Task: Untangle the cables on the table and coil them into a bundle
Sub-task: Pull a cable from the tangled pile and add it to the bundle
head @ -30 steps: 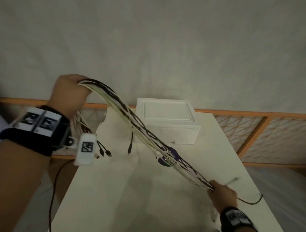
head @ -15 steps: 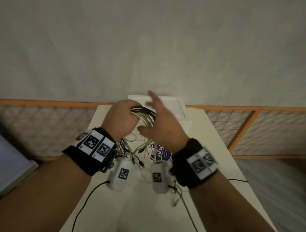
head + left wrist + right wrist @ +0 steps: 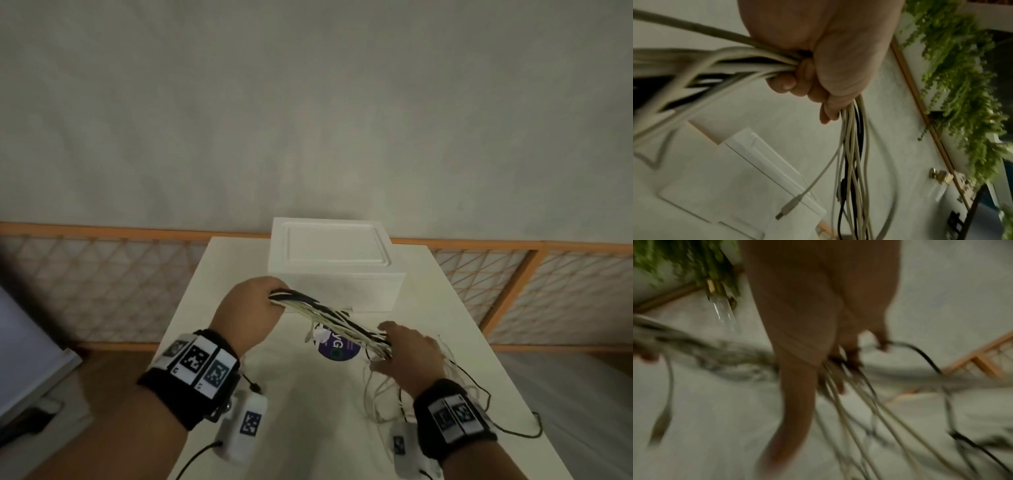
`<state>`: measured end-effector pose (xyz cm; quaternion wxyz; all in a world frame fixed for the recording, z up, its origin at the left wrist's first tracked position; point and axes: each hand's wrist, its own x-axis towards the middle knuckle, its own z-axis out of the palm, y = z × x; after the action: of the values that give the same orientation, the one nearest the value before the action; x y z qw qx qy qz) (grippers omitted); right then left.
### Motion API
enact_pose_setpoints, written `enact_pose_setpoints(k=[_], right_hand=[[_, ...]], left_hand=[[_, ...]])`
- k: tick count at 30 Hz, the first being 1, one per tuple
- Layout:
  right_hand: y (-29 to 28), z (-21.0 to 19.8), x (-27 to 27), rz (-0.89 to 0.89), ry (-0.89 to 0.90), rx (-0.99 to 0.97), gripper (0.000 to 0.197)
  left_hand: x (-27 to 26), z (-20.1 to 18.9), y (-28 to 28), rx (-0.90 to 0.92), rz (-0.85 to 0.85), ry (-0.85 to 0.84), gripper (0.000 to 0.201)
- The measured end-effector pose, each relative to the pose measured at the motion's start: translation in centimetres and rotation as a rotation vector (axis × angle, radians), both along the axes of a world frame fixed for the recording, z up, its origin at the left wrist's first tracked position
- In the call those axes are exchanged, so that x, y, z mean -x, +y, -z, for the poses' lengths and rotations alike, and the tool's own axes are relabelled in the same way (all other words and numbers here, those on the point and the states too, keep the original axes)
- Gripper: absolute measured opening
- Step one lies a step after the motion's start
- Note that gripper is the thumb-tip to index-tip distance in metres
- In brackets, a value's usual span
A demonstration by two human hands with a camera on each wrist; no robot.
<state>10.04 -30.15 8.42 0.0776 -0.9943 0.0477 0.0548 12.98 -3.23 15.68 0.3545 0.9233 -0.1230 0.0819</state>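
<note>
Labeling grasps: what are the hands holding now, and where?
Both hold the cable bundle: left hand fisted round one end of the taut stretch, right hand at the other, loose ends trailing.

Dim room: grey wall (image 3: 308,102), orange lattice railing (image 3: 102,284).

White box (image 3: 334,270) blocks the far end of the table (image 3: 219,274). Cables (image 3: 329,317) stretch btwn both hands w/ loose ends hanging to the right. Purple round thing (image 3: 337,349) lies under them. Table's left side has room.
</note>
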Motion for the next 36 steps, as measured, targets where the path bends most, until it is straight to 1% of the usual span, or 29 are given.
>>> enact_pose_setpoints(k=[1, 2, 3, 4, 5, 6, 7, 9, 10, 13, 16, 18, 21, 22, 23, 25, 26, 27, 28, 30, 31, 32, 34, 35, 36], right_hand=[[-0.4, -1.2, -0.1, -0.007, 0.146, -0.004, 0.107], [-0.4, -2.8, -0.1, -0.051, 0.204, -0.055, 0.125], [0.3, -4.5, -0.1, -0.124, 0.177, -0.142, 0.128], [1.6, -6.1, 0.1, -0.218, 0.089, -0.237, 0.122], [3.3, -7.5, 0.3, -0.327, -0.031, -0.302, 0.110], [5.2, -8.4, 0.4, -0.407, -0.127, -0.320, 0.100], [6.9, -8.9, 0.4, -0.460, -0.168, -0.304, 0.096], [9.3, -9.4, 0.7, -0.492, -0.136, -0.236, 0.099], [9.9, -9.8, 0.9, -0.483, -0.085, -0.247, 0.101], [9.9, -11.3, 0.9, -0.466, 0.113, -0.409, 0.103], [10.2, -12.7, 0.8, -0.478, 0.209, -0.383, 0.095], [10.6, -12.7, 0.3, -0.461, 0.147, -0.348, 0.081], [11.6, -11.1, -0.3, -0.453, -0.042, -0.305, 0.050], [11.8, -10.3, -0.3, -0.449, -0.075, -0.307, 0.045], [12.0, -9.5, -0.4, -0.440, -0.087, -0.312, 0.042], [12.0, -8.4, -0.6, -0.397, -0.093, -0.322, 0.040], [11.7, -8.1, -0.7, -0.370, -0.098, -0.322, 0.037], [11.3, -7.9, -0.8, -0.346, -0.107, -0.318, 0.034], [10.8, -7.7, -1.0, -0.323, -0.121, -0.312, 0.031], [9.8, -7.5, -1.1, -0.274, -0.164, -0.330, 0.027], [9.4, -7.4, -1.1, -0.252, -0.189, -0.352, 0.026], [9.3, -7.3, -1.2, -0.238, -0.215, -0.365, 0.025], [9.7, -7.4, -1.0, -0.233, -0.262, -0.371, 0.021], [10.2, -7.4, -0.8, -0.238, -0.277, -0.373, 0.020], [10.8, -7.4, -0.4, -0.249, -0.281, -0.377, 0.019]], left_hand=[[0.1, 0.2, -0.4, -0.015, 0.000, 0.010, 0.019], [0.1, 0.3, -0.9, -0.031, -0.002, 0.022, 0.021], [0.1, 0.4, -1.3, -0.052, 0.005, 0.034, 0.024], [0.1, 0.4, -1.9, -0.074, 0.022, 0.045, 0.028], [0.1, 0.4, -2.6, -0.085, 0.053, 0.052, 0.031], [0.2, 0.4, -3.3, -0.090, 0.097, 0.058, 0.034], [0.2, 0.4, -3.9, -0.089, 0.149, 0.061, 0.037], [0.1, 0.4, -4.4, -0.094, 0.238, 0.082, 0.045], [0.1, 0.4, -4.3, -0.107, 0.267, 0.102, 0.049], [0.0, 0.5, -3.1, -0.144, 0.306, 0.110, 0.059], [0.4, 0.6, -2.6, -0.227, 0.318, 0.098, 0.062], [0.5, 0.6, -2.7, -0.232, 0.339, 0.081, 0.060], [0.2, 0.6, -2.7, -0.226, 0.336, 0.056, 0.043], [0.2, 0.7, -2.6, -0.216, 0.331, 0.074, 0.040], [0.3, 0.7, -2.5, -0.190, 0.336, 0.098, 0.039], [0.6, 0.8, -2.0, -0.108, 0.379, 0.174, 0.046], [0.7, 0.8, -1.4, -0.069, 0.378, 0.211, 0.050], [0.8, 0.8, -0.6, -0.041, 0.336, 0.227, 0.052], [1.0, 0.8, 0.3, -0.014, 0.253, 0.212, 0.048], [1.8, 0.9, 2.2, 0.099, 0.087, 0.173, 0.028], [2.3, 1.0, 2.9, 0.214, 0.084, 0.231, 0.027], [3.1, 1.1, 3.1, 0.365, 0.148, 0.357, 0.032], [4.8, 1.9, 1.8, 0.656, 0.313, 0.693, 0.048], [5.3, 2.4, 0.7, 0.770, 0.336, 0.848, 0.055], [5.5, 2.9, -0.4, 0.875, 0.326, 0.965, 0.058]])
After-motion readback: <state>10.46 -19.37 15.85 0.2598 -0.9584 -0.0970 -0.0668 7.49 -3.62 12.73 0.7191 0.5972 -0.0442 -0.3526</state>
